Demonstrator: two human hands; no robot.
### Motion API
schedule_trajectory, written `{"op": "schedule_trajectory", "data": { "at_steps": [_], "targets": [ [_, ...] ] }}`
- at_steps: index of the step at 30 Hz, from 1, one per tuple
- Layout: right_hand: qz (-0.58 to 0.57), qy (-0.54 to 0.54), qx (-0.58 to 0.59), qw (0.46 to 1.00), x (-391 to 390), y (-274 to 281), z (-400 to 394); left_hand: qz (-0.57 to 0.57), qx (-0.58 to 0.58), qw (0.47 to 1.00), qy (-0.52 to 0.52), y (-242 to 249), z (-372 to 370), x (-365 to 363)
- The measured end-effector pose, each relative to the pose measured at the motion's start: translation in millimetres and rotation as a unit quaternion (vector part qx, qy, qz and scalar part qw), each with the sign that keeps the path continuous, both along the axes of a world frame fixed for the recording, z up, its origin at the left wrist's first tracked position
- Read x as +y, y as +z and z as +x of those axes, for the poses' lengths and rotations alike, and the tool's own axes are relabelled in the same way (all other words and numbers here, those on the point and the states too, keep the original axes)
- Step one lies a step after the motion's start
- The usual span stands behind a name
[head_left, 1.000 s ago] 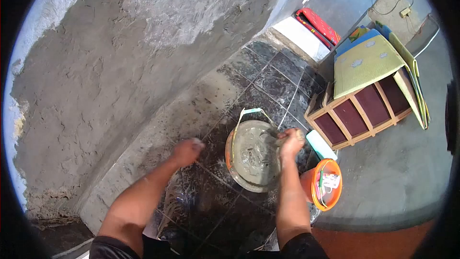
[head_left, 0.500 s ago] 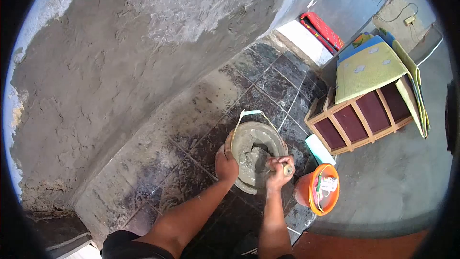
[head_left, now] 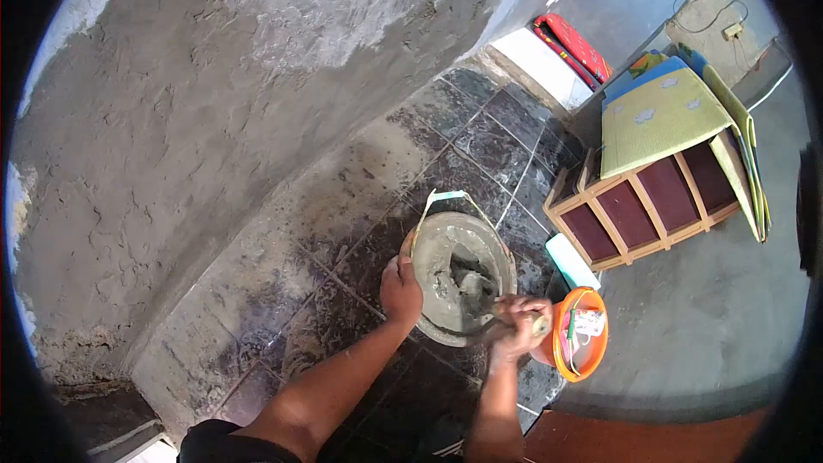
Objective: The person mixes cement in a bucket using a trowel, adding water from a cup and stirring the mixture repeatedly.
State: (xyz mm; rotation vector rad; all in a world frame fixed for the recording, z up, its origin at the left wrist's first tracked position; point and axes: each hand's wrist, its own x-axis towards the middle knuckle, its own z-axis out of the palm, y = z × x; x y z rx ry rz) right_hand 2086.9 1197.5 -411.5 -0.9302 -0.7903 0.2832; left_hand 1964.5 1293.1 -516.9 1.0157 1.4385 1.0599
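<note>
A bucket (head_left: 454, 220) of wet grey mortar (head_left: 437, 261) stands on the tiled floor, its wire handle (head_left: 447, 195) tipped toward the far side. My left hand (head_left: 400, 290) is wrapped around the bucket's left rim. In my right hand (head_left: 520, 322), closed at the bucket's near right edge, is the handle of a trowel (head_left: 477, 288). The trowel's blade sits in the mortar, partly coated and hard to make out. Just right of that hand stands an orange bucket (head_left: 603, 339) with a pink-and-white item inside.
Fresh grey plaster covers much of the wall (head_left: 171, 120) at left. A wooden cabinet (head_left: 634, 206) lies at right with a yellow mat (head_left: 664, 124) over it. Near it is a pale green-white block (head_left: 572, 262). A red rolled bundle (head_left: 574, 47) rests at the back.
My right hand has shifted right and slightly down with the trowel, drawing its blade through the mortar toward the near right rim. My left hand keeps its place on the bucket.
</note>
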Motion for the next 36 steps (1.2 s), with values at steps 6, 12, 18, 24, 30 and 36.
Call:
{"op": "schedule_trajectory", "data": {
  "at_steps": [6,12,18,24,30,36],
  "targets": [
    [0.064,0.005,-0.009,0.998,40,71,38,0.045,0.086,0.995,-0.012,-13,0,-1],
    [0.001,0.049,-0.026,0.998,77,64,62,0.052,0.089,0.995,-0.016,-2,-4,-3],
    [-0.030,0.036,0.082,0.996,90,42,70,0.084,0.095,0.992,-0.014,-8,-3,-3],
    [-0.077,0.039,0.071,0.994,103,19,74,0.071,0.077,0.994,-0.031,6,-7,-4],
    [-0.139,0.054,0.034,0.988,113,-7,62,0.093,0.100,0.991,-0.005,0,-2,-4],
    [-0.133,0.089,0.021,0.987,99,-21,59,0.094,0.114,0.989,0.002,-3,0,-4]
  ]
}}
